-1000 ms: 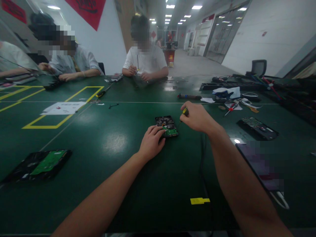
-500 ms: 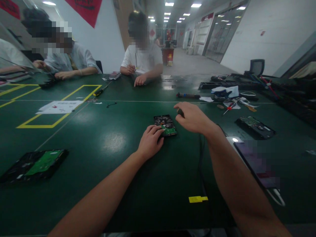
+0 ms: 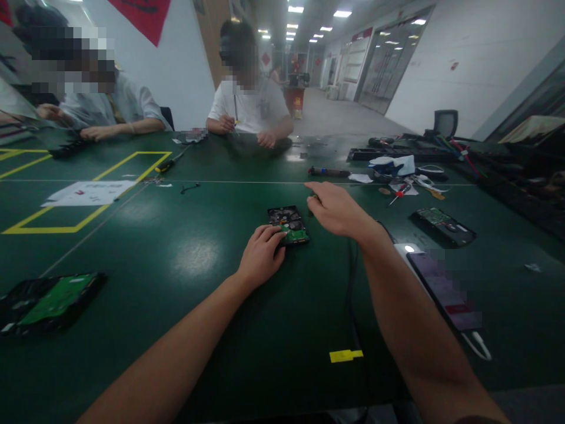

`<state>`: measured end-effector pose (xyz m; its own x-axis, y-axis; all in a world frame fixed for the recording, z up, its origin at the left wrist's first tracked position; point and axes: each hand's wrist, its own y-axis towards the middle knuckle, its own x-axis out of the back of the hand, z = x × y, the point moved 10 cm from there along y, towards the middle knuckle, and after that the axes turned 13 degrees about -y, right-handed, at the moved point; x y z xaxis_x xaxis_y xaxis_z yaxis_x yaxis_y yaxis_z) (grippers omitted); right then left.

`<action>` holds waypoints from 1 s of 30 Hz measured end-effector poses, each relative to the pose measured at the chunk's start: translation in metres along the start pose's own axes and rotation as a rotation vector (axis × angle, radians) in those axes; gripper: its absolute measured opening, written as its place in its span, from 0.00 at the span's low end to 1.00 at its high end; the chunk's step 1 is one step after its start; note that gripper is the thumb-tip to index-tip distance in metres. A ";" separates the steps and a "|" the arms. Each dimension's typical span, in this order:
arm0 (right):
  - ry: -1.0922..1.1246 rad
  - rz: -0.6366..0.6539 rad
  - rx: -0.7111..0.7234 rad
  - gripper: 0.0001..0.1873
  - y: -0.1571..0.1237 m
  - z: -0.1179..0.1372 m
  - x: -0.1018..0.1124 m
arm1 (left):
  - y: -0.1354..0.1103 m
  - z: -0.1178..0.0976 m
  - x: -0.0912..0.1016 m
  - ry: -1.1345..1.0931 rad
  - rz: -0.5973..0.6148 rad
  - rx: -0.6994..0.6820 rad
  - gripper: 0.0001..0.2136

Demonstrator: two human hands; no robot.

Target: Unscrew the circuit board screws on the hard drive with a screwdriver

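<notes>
A hard drive (image 3: 288, 216) lies circuit side up on the green table, its black casing and small green board showing. My left hand (image 3: 262, 250) is on its near left corner, fingers over the board and thumb at the near edge, holding it against the table. My right hand (image 3: 338, 211) hovers just right of the drive, apart from it. Its index finger points left and the thumb is bent in below. Something small and dark shows by those fingertips, too hidden to name.
Another hard drive (image 3: 442, 227) lies to the right, beside a phone (image 3: 444, 291) with a white cable. A larger drive with a green board (image 3: 55, 300) is at left. Tools, including a red screwdriver (image 3: 401, 193), lie beyond my right hand. Two people work across the table (image 3: 176, 330).
The view has shifted slightly, moving the table things left in the picture. My right hand has turned a little, its thumb nearer the index finger. My left hand stays on the hard drive.
</notes>
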<state>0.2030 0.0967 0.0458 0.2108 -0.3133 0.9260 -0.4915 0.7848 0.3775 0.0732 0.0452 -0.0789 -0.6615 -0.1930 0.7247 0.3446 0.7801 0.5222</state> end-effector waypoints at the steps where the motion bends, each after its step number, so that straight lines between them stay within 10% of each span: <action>1: 0.008 -0.004 0.003 0.20 0.001 0.001 0.000 | 0.000 0.000 0.000 0.001 -0.001 -0.002 0.18; 30: 0.048 -0.169 -0.090 0.17 0.001 -0.007 -0.009 | 0.001 0.002 0.002 -0.011 -0.012 0.020 0.16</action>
<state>0.2067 0.1034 0.0380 0.3248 -0.4205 0.8472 -0.3686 0.7686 0.5228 0.0710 0.0470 -0.0774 -0.6728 -0.1962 0.7133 0.3233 0.7892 0.5221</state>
